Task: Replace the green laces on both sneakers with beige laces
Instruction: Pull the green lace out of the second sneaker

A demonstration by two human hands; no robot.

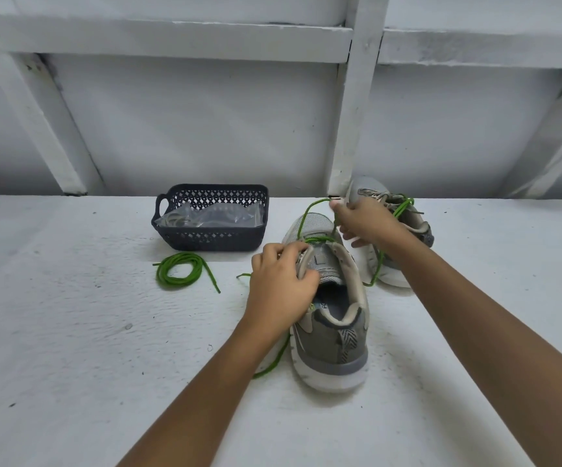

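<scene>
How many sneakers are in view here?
2. The near sneaker stands on the table, heel toward the camera, gripped by the left hand. The far sneaker lies behind it, partly hidden by the right hand, which pinches a green lace.

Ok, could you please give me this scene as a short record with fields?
left hand: grips near sneaker at its tongue
right hand: pinches green lace above near sneaker
far sneaker: behind right hand
basket: holds clear bag
coiled green lace: on table, before basket
</scene>
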